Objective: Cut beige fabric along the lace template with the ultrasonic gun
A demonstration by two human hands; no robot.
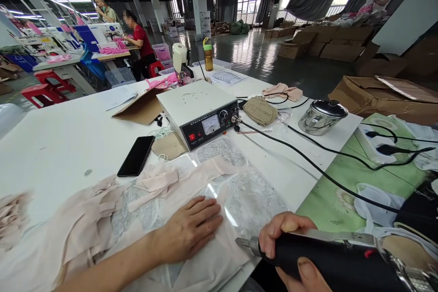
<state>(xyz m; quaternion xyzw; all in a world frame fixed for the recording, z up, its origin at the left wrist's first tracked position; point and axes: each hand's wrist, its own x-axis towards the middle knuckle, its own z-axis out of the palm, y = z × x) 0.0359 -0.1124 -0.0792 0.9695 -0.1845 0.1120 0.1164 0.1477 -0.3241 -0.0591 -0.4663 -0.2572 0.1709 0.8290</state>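
My left hand (195, 226) lies flat, fingers stretched out, on thin pale pink fabric (214, 262). Under the fabric is a clear, shiny sheet (255, 194) on the white table. Wrapped around a black hand-held ultrasonic tool (328, 255) is my right hand (287, 237), at the lower right. The tool's metal tip (243, 242) points left at the fabric, just right of my left fingers; whether it touches the cloth I cannot tell. More pale pink pieces (91, 210) are heaped left of my forearm.
A white control box (198, 105) with a dial stands mid-table; a black cable (294, 146) runs from it to the right. Around it are a phone (136, 156), a lidded metal pot (321, 118), cardboard patterns (260, 110) and a bottle (208, 54). Two people sit at sewing machines far left.
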